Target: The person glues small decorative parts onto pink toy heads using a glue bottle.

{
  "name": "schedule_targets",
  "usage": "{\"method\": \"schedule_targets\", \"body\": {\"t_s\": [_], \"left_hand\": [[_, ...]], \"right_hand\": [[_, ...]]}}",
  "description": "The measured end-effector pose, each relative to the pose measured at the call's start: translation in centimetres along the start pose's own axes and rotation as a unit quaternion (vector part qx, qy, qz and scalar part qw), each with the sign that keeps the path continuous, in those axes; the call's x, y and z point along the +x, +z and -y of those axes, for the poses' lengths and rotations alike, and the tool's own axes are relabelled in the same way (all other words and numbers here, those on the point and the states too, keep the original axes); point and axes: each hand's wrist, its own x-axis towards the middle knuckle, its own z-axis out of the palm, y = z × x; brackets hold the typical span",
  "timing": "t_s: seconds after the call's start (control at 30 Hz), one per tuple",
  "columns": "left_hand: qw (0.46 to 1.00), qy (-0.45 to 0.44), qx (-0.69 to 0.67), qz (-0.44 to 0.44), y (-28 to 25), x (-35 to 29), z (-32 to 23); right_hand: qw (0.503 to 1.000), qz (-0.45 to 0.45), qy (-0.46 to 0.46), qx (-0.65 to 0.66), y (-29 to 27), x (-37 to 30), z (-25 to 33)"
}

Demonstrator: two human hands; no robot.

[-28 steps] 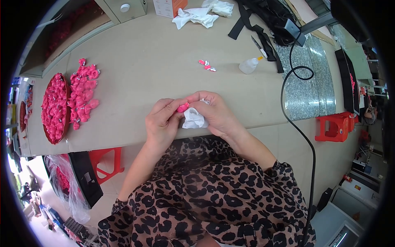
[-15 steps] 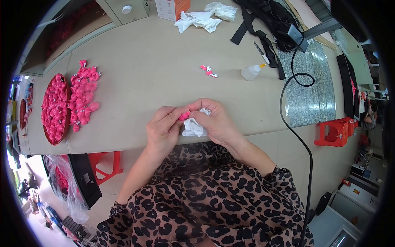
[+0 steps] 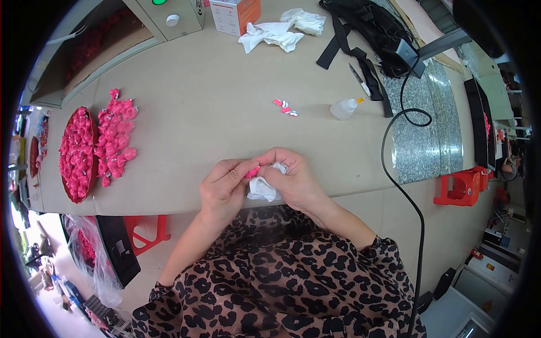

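Observation:
Between my two hands, at the table's near edge, is a small pink piece (image 3: 253, 172), mostly covered by fingers. My left hand (image 3: 224, 183) pinches it between thumb and fingertips. My right hand (image 3: 290, 176) is closed round a crumpled white cloth or tissue (image 3: 262, 190), part of which hangs below the fingers. The right thumb and fingertips press close against the pink piece. Farther up the table lie several small pink and white pieces (image 3: 285, 107). Right of them a translucent squeeze bottle (image 3: 344, 109) with a yellow tip stands tilted.
A red basket (image 3: 72, 199) of pink pieces sits at the left, with a pile of pink pieces (image 3: 115, 135) beside it. Tissues (image 3: 271, 37), a carton (image 3: 228, 17), a knife (image 3: 359, 80) and black straps (image 3: 342, 39) lie at the back. A black cable (image 3: 407, 197) crosses the right side.
The whole view has shifted slightly, so the table things sit a little lower. Both hands keep their hold on the pink piece and the cloth, with only slight finger movement.

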Motion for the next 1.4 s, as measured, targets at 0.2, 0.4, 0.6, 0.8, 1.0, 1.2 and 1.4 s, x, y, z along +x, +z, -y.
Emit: {"method": "schedule_targets", "body": {"t_s": [0.2, 0.4, 0.6, 0.8, 1.0, 1.2, 1.4], "left_hand": [[1.000, 0.004, 0.005, 0.000, 0.0, 0.1, -0.2], [1.000, 0.001, -0.001, 0.001, 0.0, 0.1, -0.1], [1.000, 0.011, 0.004, -0.002, 0.1, 0.0, 0.0], [1.000, 0.006, 0.012, 0.004, 0.0, 0.1, 0.0], [0.919, -0.242, -0.312, 0.009, 0.0, 0.5, -0.2], [0.926, -0.230, -0.292, 0.070, -0.3, 0.2, 0.4], [0.961, -0.168, -0.211, 0.057, -0.5, 0.3, 0.5]], "right_hand": [[1.000, 0.003, -0.001, -0.001, 0.0, 0.0, 0.0], [1.000, -0.001, 0.002, 0.003, 0.1, 0.0, 0.2], [1.000, -0.001, -0.001, 0.004, 0.0, 0.0, 0.0], [0.999, 0.006, -0.006, 0.032, -0.1, 0.0, 0.0], [0.993, 0.031, 0.016, 0.110, -0.4, -0.1, 0.4], [0.992, 0.047, 0.006, 0.114, -0.7, 0.0, 0.4], [0.991, 0.060, -0.002, 0.123, -0.9, 0.0, 0.3]]}}
